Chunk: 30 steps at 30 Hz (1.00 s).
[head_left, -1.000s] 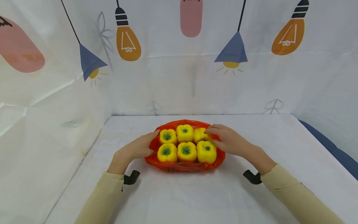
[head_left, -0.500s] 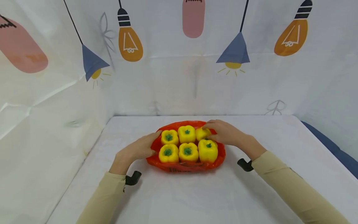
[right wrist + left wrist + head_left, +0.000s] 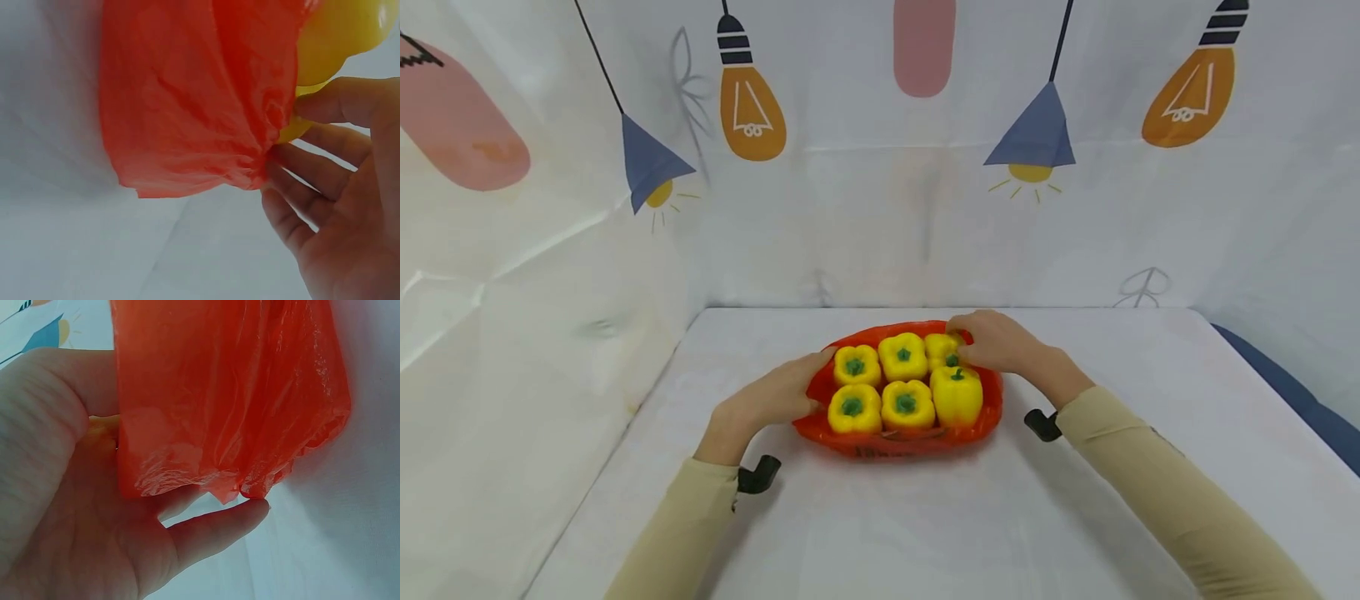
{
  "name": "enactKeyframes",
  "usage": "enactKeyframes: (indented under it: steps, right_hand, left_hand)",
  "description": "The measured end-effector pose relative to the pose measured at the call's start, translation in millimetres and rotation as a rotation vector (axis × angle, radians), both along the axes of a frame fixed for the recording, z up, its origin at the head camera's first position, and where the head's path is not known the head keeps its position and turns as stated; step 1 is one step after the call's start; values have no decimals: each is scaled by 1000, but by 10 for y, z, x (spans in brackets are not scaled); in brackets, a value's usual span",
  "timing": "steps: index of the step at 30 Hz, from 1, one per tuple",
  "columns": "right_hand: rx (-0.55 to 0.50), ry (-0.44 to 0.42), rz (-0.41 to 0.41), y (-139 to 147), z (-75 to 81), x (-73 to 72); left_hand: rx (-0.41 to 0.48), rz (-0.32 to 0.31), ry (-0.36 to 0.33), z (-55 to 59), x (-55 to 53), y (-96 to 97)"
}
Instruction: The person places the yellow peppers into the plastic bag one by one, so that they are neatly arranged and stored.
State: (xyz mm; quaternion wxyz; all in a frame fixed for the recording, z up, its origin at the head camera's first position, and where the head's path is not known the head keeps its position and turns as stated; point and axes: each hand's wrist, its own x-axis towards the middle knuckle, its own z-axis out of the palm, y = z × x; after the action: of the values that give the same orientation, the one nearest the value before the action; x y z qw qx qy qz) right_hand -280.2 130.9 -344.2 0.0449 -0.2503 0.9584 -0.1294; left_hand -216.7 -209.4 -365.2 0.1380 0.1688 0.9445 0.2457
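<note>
A red plastic bag (image 3: 898, 446) lies on the table with its mouth spread wide, and several yellow bell peppers stand inside in two rows. At its left edge my left hand (image 3: 775, 392) holds the bag; in the left wrist view the thumb goes behind the red plastic (image 3: 187, 400). My right hand (image 3: 1000, 342) curls its fingers and thumb round the back right bell pepper (image 3: 942, 348), partly covering it. Just in front, the front right bell pepper (image 3: 957, 398) leans with its side showing. In the right wrist view the fingers (image 3: 300, 187) also touch the bag's gathered edge.
The white-covered table (image 3: 880, 525) extends on all sides of the bag. Behind it hangs a white sheet (image 3: 880, 225) printed with lamps and bulbs. A black curved piece (image 3: 758, 475) sits at each wrist. Something dark blue (image 3: 1285, 383) shows past the right edge.
My right hand has moved back and left over the back right bell pepper, whose stem now shows. The front right pepper has tilted. My left hand stays on the bag's edge.
</note>
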Motion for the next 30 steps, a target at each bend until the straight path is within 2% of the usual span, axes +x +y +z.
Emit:
enactKeyframes:
  steps: [4, 9, 16, 23, 30]
  right_hand:
    - [2, -38, -21, -35, 38, -33]
    - [-30, -133, -39, -58, 70, -96]
    - [-30, -252, -27, -47, 159, -144]
    - [-128, -216, -56, 20, 93, -117]
    - [-179, -169, 0, 46, 94, -3]
  left_hand:
    - [-15, 10, -11, 1, -5, -2]
    - [-16, 28, -22, -16, -2, -12]
    - [-7, 26, -15, -13, 0, -11]
    - [-22, 27, -15, -12, -10, 24]
    - [-18, 39, -13, 17, 12, 6]
